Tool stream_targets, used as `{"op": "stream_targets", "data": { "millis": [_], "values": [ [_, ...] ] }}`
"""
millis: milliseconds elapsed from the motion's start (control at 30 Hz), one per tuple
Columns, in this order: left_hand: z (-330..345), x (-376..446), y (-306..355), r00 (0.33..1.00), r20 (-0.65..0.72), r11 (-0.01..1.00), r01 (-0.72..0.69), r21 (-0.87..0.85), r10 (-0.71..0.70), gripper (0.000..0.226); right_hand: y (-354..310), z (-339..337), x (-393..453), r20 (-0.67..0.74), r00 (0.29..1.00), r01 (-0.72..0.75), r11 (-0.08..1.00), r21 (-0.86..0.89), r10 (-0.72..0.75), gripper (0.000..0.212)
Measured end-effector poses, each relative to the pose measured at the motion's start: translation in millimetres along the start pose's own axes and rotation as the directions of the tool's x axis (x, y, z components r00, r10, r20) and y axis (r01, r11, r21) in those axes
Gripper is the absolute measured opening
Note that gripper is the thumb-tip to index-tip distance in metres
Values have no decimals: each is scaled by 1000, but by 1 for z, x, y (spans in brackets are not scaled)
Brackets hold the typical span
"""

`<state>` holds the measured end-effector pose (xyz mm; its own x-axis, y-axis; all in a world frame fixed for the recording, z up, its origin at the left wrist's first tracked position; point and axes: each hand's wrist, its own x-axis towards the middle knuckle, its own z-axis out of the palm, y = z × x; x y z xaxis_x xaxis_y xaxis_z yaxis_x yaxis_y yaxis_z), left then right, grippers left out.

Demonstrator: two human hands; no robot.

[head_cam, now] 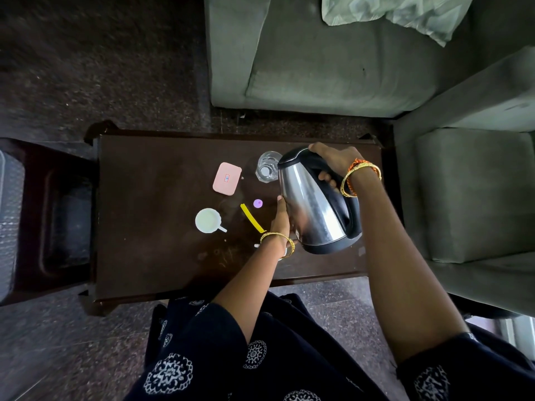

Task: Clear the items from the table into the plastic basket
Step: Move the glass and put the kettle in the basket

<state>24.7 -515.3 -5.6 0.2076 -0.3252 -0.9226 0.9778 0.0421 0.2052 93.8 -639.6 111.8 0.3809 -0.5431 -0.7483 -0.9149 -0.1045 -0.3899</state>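
A steel kettle (309,204) with a black handle and lid hangs tilted above the right part of the dark wooden table (150,256). My right hand (335,163) grips its handle from above. My left hand (279,218) lies flat against the kettle's left side. On the table lie a pink case (227,178), a clear glass (267,166), a white cup (208,220), a yellow strip (252,217) and a small purple cap (258,203). A plastic basket (8,221) shows partly at the far left edge, on a low stand.
A grey sofa (333,68) stands behind the table and a grey armchair (474,192) to its right. A crumpled pale cloth (405,13) lies on the sofa. A dark stand (58,221) adjoins the table's left end. Something small and white is partly hidden under my left wrist.
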Motion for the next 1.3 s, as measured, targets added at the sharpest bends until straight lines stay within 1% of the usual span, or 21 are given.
{"op": "stream_targets", "data": {
  "millis": [100, 267, 400, 533, 633, 867, 1167, 1300],
  "values": [
    [1, -6, -3, 1000, 3, 1000, -17, 19, 17, 79, -1, -3, -4, 7, 1000, -3, 1000, -13, 3, 54],
    [4, -18, -8, 1000, 30, 1000, -1, 25, 0, 77, -1, -7, -9, 6, 1000, -6, 999, -39, 6, 50],
    [7, -22, -11, 997, 62, 998, -41, 41, 38, 72, -1, -12, -14, 2, 1000, -15, 998, -60, 15, 53],
    [9, -27, -12, 998, 70, 996, -11, 90, 5, 76, -4, -18, -19, -2, 1000, -13, 998, -64, 13, 52],
    [10, -29, -11, 996, 88, 995, -5, 100, -4, 75, -6, -21, -22, -16, 1000, -4, 997, -75, 3, 49],
    [12, -30, -13, 993, 110, 990, -50, 132, 35, 74, -10, -27, -26, -27, 1000, 7, 993, -114, -10, 45],
    [10, -29, -12, 993, 102, 980, -82, 184, 64, 75, -7, -30, -11, 31, 998, 53, 989, -138, -49, 42],
    [11, -30, -13, 994, 96, 980, -70, 187, 52, 69, -4, -30, -3, 53, 998, 53, 985, -162, -45, 43]
  ]
}}
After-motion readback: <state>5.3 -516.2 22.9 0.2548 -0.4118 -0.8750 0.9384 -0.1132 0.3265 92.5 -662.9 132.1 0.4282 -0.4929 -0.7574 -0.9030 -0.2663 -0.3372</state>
